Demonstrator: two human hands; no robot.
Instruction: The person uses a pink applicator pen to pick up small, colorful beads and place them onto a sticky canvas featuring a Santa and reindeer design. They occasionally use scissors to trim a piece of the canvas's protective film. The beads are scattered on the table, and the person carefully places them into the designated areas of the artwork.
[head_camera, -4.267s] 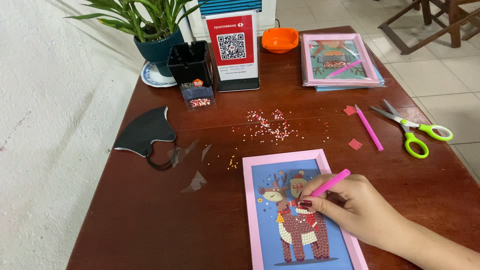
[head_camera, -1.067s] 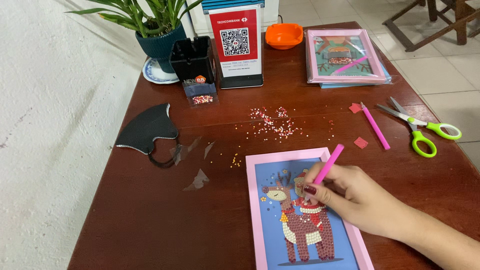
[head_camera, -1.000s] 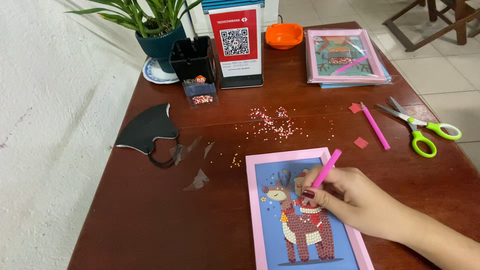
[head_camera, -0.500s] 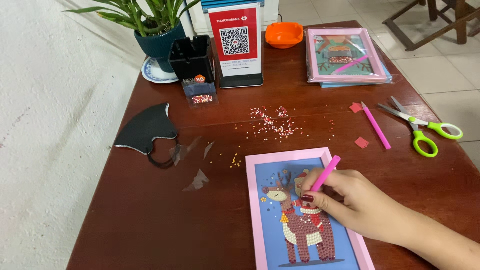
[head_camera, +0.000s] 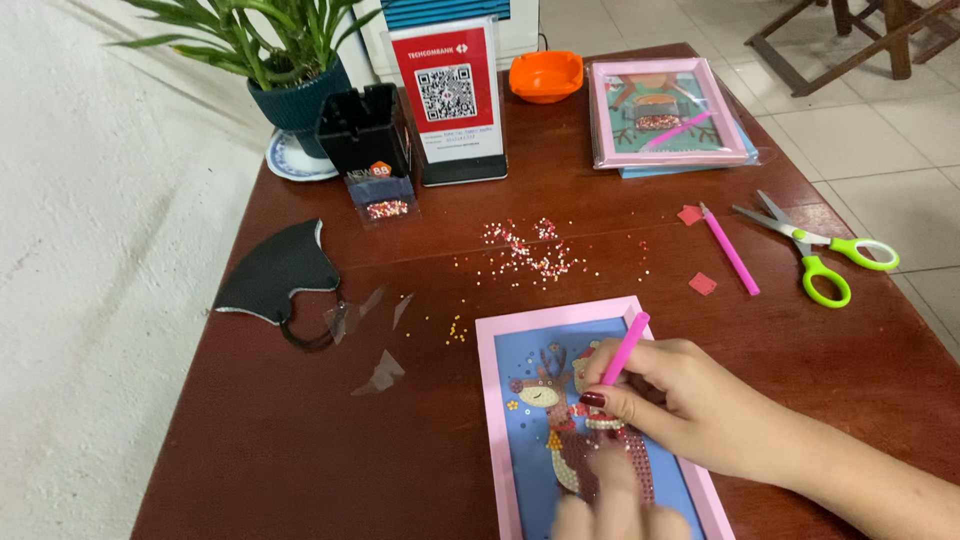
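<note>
My right hand (head_camera: 700, 405) grips a pink pen (head_camera: 627, 347) like a pencil, its tip down on a bead picture of a reindeer on blue. The picture lies in a pink frame (head_camera: 490, 400) at the near edge of the brown table (head_camera: 250, 450). Blurred fingertips of my left hand (head_camera: 605, 505) show at the bottom edge, over the lower part of the picture; how they are set is unclear. Loose small beads (head_camera: 525, 250) are scattered on the table just beyond the frame.
A second pink pen (head_camera: 730, 250), two red squares (head_camera: 702, 283) and green-handled scissors (head_camera: 815, 250) lie to the right. A black face mask (head_camera: 280, 270) and clear plastic scraps (head_camera: 380, 370) lie left. At the back stand a potted plant (head_camera: 300, 100), black holder (head_camera: 365, 135), sign stand (head_camera: 447, 95), orange dish (head_camera: 545, 75) and another framed picture (head_camera: 665, 110).
My right hand has shifted the pen slightly across the reindeer's head. Fingertips of my left hand have come into view at the bottom edge.
</note>
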